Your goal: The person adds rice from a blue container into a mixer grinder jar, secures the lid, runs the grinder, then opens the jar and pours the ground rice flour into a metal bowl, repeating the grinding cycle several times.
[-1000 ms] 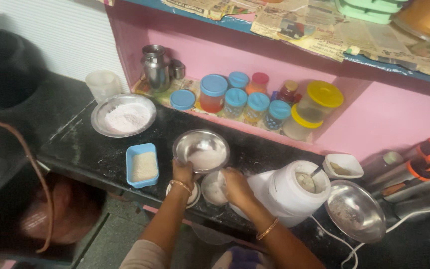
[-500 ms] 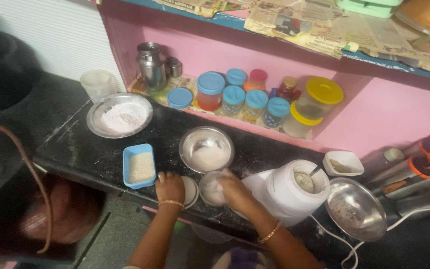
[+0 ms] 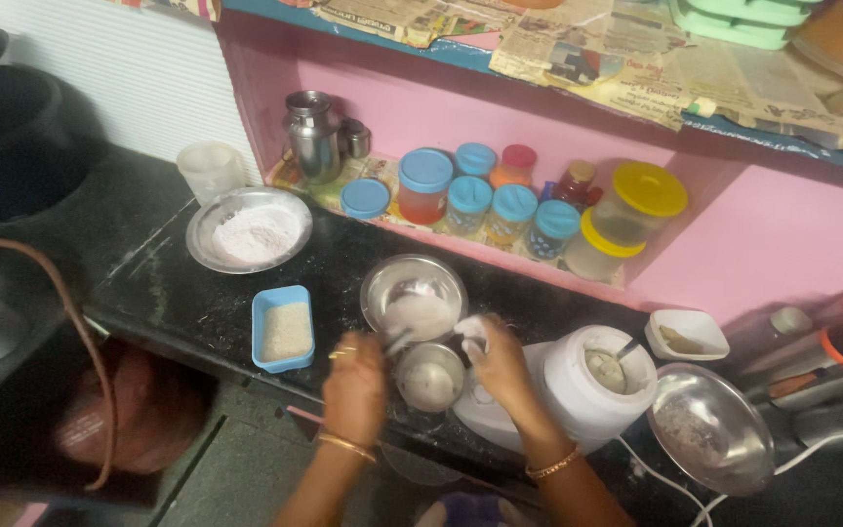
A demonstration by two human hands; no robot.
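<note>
My left hand (image 3: 355, 379) is blurred, just left of a small steel bowl (image 3: 431, 377) at the counter's front edge. Its fingers are curled around a thin shiny thing, seemingly a spoon (image 3: 397, 342), that points toward the larger steel bowl of white flour (image 3: 414, 296). My right hand (image 3: 501, 363) is on the other side of the small bowl, fingertips pinched on a white lump (image 3: 470, 330) beside the flour bowl's rim. A white jar (image 3: 592, 376) stands just right of this hand.
A blue tray of grain (image 3: 283, 329) and a steel plate of white powder (image 3: 250, 230) lie to the left. Several lidded jars (image 3: 514, 210) fill the pink shelf. A steel bowl (image 3: 711, 429), white dish (image 3: 687, 335) and cord (image 3: 675, 488) are on the right.
My left hand left the white lid at the counter edge and moved right toward the small bowl. My right hand rose out of the small bowl with a white lump. The view shifted slightly.
</note>
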